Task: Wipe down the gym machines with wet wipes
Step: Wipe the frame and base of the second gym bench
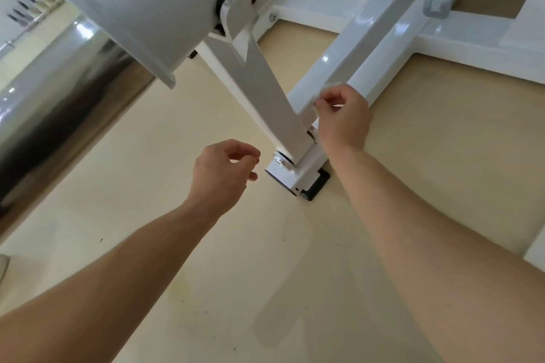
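right hand point(343, 118) pinching crumpled white wet wipe point(317, 106) against glossy white steel frame beam point(368, 38), low end | left hand point(219, 174) hovering, loosely curled, holding nothing | risk: light pinch possibly letting wipe slip off beam edge

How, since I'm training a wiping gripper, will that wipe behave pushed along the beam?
Probably floppy: the wipe bunches in the right hand. Likely light: a pinch holds it. May slide easily on the glossy beam.
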A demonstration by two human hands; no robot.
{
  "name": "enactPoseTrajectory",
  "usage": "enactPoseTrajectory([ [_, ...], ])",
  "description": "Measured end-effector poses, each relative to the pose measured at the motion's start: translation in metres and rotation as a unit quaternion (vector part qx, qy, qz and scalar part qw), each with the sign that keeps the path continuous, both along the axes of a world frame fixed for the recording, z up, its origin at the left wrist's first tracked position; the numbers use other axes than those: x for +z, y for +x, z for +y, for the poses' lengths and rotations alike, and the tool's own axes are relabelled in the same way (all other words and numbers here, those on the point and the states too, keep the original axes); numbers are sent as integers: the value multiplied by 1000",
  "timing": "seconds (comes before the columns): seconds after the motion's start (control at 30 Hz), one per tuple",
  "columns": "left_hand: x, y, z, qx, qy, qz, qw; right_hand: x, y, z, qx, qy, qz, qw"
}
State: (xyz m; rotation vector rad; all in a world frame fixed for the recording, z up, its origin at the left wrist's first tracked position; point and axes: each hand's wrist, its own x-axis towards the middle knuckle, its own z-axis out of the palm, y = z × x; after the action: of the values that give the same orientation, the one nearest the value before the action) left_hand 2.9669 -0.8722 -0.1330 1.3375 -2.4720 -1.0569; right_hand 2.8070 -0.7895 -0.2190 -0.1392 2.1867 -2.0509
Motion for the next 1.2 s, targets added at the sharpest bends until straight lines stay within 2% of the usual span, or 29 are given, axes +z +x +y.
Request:
enactPoseTrajectory([
  [0.2, 5, -5, 1, 0, -21, 9, 1000, -7, 29, 10, 91, 46, -72, 992],
  [0.4, 7, -6, 6, -17, -55, 18, 998, 55, 62, 9, 125, -71, 4, 990],
  [0.6, 14, -2, 7, -25, -65, 64, 996, 98, 71, -7, 73, -141, 94, 983],
  [0.67, 18, -1, 6, -21, -70, 70, 995, 94, 68, -12, 57, -130, 98, 985],
  [0.83, 25, 5, 0, -10, -85, 72, 994, 57, 66, -10, 32, -68, 43, 996],
  [1.07, 21, 10, -7, 1, -93, 68, 993, 73, 66, -16, 29, -61, 203, 977],
  [1.13, 20, 9, -8, 1, -86, 64, 994, 48, 71, -12, 35, -18, 191, 981],
  [1.2, 17, 7, -9, 0, -81, 61, 995, 17, 73, -9, 38, 22, 143, 989],
])
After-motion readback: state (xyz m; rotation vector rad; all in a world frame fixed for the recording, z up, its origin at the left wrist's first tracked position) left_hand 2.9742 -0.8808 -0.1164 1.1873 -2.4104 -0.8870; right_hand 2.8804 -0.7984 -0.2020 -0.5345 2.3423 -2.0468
